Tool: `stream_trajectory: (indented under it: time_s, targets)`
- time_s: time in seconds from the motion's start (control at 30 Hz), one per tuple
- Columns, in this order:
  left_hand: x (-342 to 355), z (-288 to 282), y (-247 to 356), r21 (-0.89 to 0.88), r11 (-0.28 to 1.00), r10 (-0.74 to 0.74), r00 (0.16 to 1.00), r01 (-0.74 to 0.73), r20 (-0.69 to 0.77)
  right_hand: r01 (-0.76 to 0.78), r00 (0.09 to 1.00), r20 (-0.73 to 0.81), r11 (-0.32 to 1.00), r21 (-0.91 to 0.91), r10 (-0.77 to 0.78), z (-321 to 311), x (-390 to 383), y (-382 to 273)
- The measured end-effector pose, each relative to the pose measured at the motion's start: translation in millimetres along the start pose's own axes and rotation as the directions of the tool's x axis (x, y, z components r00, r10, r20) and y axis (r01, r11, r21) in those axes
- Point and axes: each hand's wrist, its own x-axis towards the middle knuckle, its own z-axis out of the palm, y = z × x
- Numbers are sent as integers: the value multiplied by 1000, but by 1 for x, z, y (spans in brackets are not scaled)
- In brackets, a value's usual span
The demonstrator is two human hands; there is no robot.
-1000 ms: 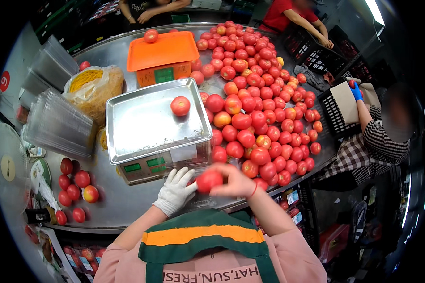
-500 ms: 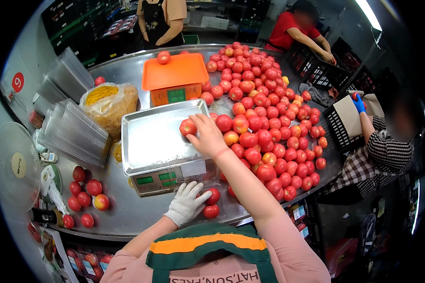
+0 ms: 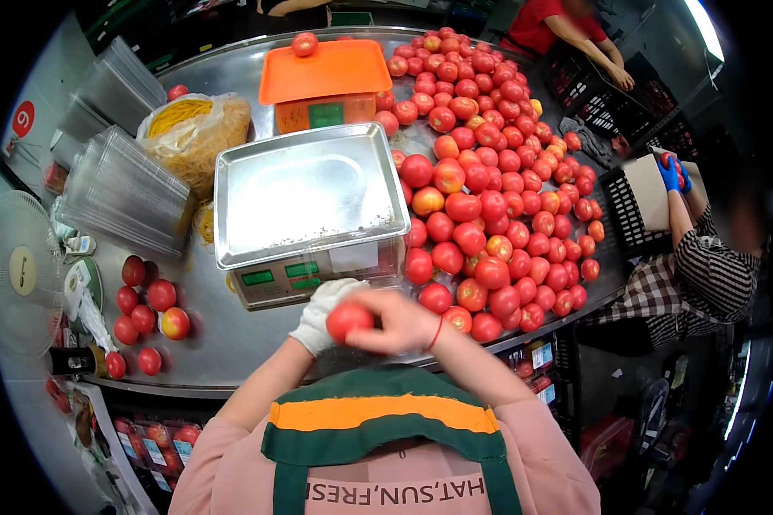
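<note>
My bare right hand has its fingers closed around a red tomato, just in front of the weighing scale. Behind that tomato is my left hand in a white knitted glove, close to the scale's front; its fingers are mostly hidden. The scale's metal tray bears no tomato, only a few specks. To the right a large heap of tomatoes spreads over the steel table. Whatever lies under my hands is covered from sight.
An orange tray tops another scale at the back. Left are stacked clear plastic boxes, a bag of yellow rubber bands, several loose tomatoes and a fan. A co-worker's blue-gloved hands hold a tomato over a crate.
My right hand has drawn back from the scale tray with the tomato, toward my left hand. The view has shifted slightly. The blue-gloved co-worker now has both hands at a tomato.
</note>
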Motion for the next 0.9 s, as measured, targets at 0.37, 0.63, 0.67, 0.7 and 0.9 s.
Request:
stream_trajectory:
  time_s: [0.37, 0.63, 0.67, 0.7, 0.9]
  targets:
    - [-11, -41, 28, -462, 865, -407, 814, 197, -415, -399, 788, -508, 917, 9, 348, 30, -97, 47]
    - [-27, -44, 14, -890, 391, -591, 805, 233, -49, -429, 662, -141, 526, 734, 736, 58, -108, 55]
    - [-37, -50, 5, -905, 318, -530, 845, 284, 79, -333, 633, -46, 326, 885, 772, 59, -106, 54]
    - [-39, -63, 7, -615, 720, -398, 917, 321, 12, -263, 687, -14, 267, 927, 726, 61, -112, 59]
    - [-92, -55, 40, -205, 737, -669, 739, 644, -81, -311, 749, 7, 343, 886, 662, 72, -106, 67]
